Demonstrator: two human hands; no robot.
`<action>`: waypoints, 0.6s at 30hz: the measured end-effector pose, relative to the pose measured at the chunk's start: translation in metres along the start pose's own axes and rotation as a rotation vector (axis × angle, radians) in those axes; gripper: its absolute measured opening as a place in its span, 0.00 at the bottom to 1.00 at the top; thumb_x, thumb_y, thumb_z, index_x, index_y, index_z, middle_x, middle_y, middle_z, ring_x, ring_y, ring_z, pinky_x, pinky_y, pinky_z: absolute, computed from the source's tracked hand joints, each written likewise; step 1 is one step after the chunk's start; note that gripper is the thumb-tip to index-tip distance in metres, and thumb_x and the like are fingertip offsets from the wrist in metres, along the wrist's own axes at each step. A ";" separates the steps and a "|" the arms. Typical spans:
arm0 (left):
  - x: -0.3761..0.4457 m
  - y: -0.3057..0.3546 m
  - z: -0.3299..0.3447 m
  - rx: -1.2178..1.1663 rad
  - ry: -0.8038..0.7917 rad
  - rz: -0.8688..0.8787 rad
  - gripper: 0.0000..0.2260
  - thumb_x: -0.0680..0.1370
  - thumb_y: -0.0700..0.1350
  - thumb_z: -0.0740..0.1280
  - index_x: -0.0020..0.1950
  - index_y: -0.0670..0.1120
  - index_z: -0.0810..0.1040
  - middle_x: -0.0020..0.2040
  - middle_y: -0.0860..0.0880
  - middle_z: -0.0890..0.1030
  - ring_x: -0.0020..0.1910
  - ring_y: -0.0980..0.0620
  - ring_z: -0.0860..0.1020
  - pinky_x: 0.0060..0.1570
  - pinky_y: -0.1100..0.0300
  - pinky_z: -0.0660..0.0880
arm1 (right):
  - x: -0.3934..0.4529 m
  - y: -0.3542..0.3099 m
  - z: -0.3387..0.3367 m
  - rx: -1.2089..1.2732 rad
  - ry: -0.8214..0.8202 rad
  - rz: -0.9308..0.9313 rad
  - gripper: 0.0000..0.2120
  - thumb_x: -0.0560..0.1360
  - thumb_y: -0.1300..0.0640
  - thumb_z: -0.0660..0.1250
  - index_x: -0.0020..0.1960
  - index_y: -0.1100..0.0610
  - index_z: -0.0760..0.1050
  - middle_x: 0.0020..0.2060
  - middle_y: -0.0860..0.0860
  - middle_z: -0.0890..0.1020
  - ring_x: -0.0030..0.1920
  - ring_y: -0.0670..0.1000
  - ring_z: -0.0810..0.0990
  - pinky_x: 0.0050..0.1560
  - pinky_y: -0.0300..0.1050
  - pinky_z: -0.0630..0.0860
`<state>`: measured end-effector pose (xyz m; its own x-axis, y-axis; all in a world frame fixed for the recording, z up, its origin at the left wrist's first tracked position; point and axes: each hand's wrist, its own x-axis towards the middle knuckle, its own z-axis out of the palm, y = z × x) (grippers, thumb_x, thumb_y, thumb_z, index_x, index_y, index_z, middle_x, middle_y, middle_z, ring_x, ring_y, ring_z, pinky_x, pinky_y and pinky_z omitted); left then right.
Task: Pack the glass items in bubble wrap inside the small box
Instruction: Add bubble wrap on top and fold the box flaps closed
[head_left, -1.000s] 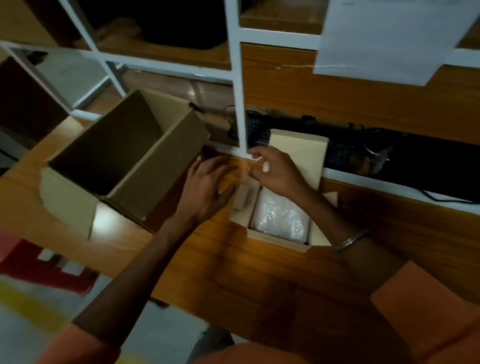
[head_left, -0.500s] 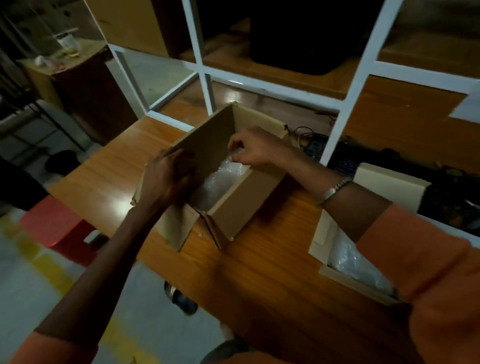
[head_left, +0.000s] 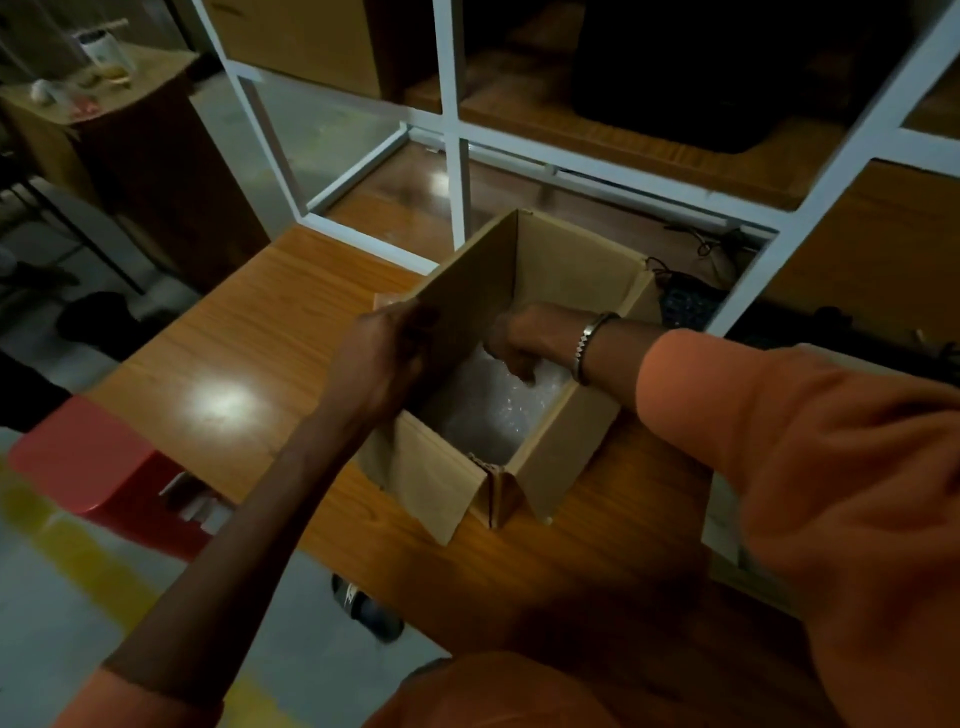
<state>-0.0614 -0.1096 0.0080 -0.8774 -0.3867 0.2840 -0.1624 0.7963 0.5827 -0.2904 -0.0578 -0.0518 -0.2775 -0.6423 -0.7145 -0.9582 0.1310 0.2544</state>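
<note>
Your left hand (head_left: 382, 364) gripped the upright flap of the cardboard box (head_left: 566, 457) at frame centre, fingers curled round its edge, likely to hold the opening wide and steady the box on the wooden table (head_left: 249, 322). Your right hand (head_left: 524, 340) reached inside, fingers curled down onto the bubble wrap (head_left: 483, 410) on the box floor; whether they pinched it I could not tell.

box (head_left: 563, 457): matt brown cardboard | bubble wrap (head_left: 485, 410): clear shiny plastic | table (head_left: 260, 332): glossy wood | bracelet (head_left: 589, 338): metal
</note>
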 end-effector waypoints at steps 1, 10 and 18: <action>0.001 -0.003 0.001 0.005 -0.003 0.003 0.17 0.83 0.38 0.68 0.72 0.43 0.79 0.66 0.47 0.83 0.60 0.54 0.82 0.57 0.63 0.79 | -0.009 0.001 -0.002 0.017 0.036 -0.007 0.19 0.69 0.51 0.83 0.51 0.57 0.78 0.50 0.54 0.85 0.48 0.56 0.83 0.51 0.50 0.82; 0.036 0.021 0.003 -0.007 -0.316 -0.142 0.35 0.81 0.60 0.71 0.84 0.50 0.64 0.78 0.46 0.71 0.72 0.46 0.75 0.66 0.47 0.77 | -0.113 0.063 -0.043 0.570 0.289 -0.149 0.08 0.71 0.57 0.80 0.46 0.48 0.84 0.42 0.46 0.85 0.46 0.47 0.82 0.49 0.49 0.79; 0.047 0.106 0.018 -0.766 -0.349 -0.203 0.17 0.85 0.56 0.67 0.66 0.46 0.82 0.64 0.47 0.84 0.66 0.49 0.82 0.74 0.39 0.72 | -0.222 0.120 0.014 1.223 0.655 -0.224 0.09 0.75 0.62 0.74 0.52 0.64 0.79 0.51 0.58 0.84 0.53 0.51 0.81 0.60 0.54 0.76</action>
<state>-0.1278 -0.0347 0.0696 -0.9732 -0.2228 -0.0577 -0.0918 0.1460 0.9850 -0.3449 0.1107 0.1282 -0.3547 -0.9231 -0.1484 -0.5247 0.3279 -0.7856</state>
